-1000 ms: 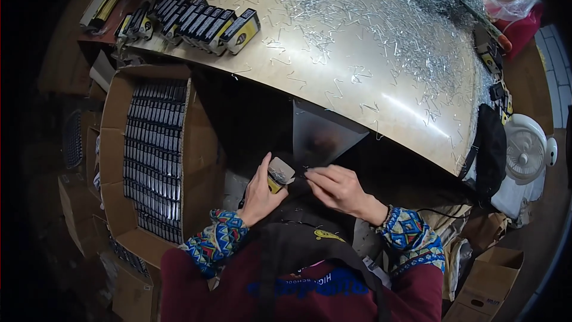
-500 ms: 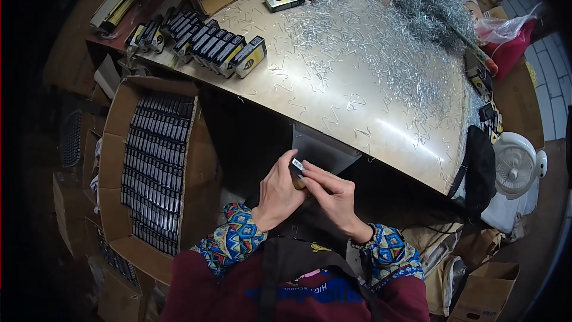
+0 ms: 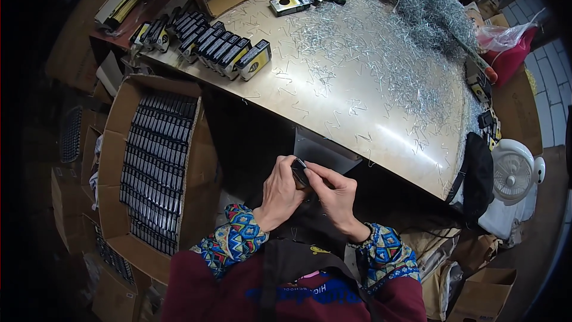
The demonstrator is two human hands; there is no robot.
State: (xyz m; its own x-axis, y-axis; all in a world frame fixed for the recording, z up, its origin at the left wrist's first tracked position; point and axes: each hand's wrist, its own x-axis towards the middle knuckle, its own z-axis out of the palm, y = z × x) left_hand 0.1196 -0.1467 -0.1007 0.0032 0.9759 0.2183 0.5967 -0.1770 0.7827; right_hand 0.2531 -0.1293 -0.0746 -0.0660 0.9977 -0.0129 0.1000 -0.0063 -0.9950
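Note:
A small black box (image 3: 300, 172) is up in front of my apron, below the table's near edge. My left hand (image 3: 279, 195) wraps around it, hiding most of its sides. Thumb and fingers of my right hand (image 3: 338, 198) pinch together at its upper end; whether they grip a flap or something thin there, I cannot make out. On the table (image 3: 280, 98), a row of similar black and yellow boxes (image 3: 255, 59) stands on edge at the left. Bent wire pieces (image 3: 339, 53) lie scattered across the tabletop, with a tangled heap of wire (image 3: 429, 15) at the far right.
An open carton (image 3: 202, 203) on my left holds rows of packed boxes (image 3: 156, 161). More boxes (image 3: 292, 3) lie loose at the table's back. To the right are a white fan (image 3: 513, 170), a black cloth (image 3: 478, 173), a red bag (image 3: 509, 53) and another carton (image 3: 485, 292).
The box has turned in my left hand, so its light end no longer shows and a dark face does. My right fingertips have shifted onto its upper end. The view has moved slightly.

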